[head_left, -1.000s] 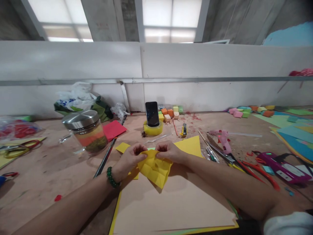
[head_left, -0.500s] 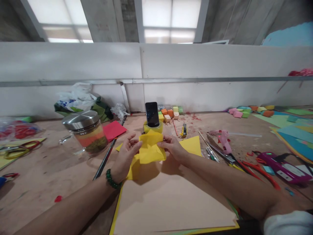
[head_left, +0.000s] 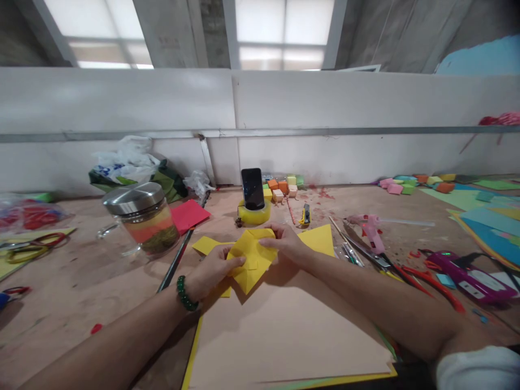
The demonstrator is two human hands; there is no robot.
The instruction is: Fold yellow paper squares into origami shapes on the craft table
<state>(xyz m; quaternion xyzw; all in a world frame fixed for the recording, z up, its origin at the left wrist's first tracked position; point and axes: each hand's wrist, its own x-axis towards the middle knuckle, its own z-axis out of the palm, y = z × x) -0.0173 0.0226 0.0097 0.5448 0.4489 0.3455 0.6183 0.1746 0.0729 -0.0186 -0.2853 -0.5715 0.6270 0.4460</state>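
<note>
Between my hands is a folded piece of yellow paper (head_left: 252,259), creased and tilted with one corner pointing down toward me. My left hand (head_left: 215,269) pinches its left edge, thumb on top. With thumb and fingers, my right hand (head_left: 287,244) grips the upper right edge. Other yellow paper (head_left: 209,245) lies beneath and to the left, partly hidden by my left hand and the held piece. Another yellow sheet (head_left: 320,238) rests behind my right wrist. Below the held paper spreads a stack of pale peach sheets (head_left: 284,336).
A phone (head_left: 252,189) stands in a yellow tape roll (head_left: 255,215). At left are a lidded glass mug (head_left: 142,222) and scissors (head_left: 36,246). On the right lie a pink glue gun (head_left: 372,233), red-handled shears (head_left: 434,284) and a purple device (head_left: 473,279). A box cutter (head_left: 306,215) lies ahead.
The yellow paper has come down toward me and been turned, so a corner now points down. My left thumb has moved onto its face. The tape roll behind is uncovered.
</note>
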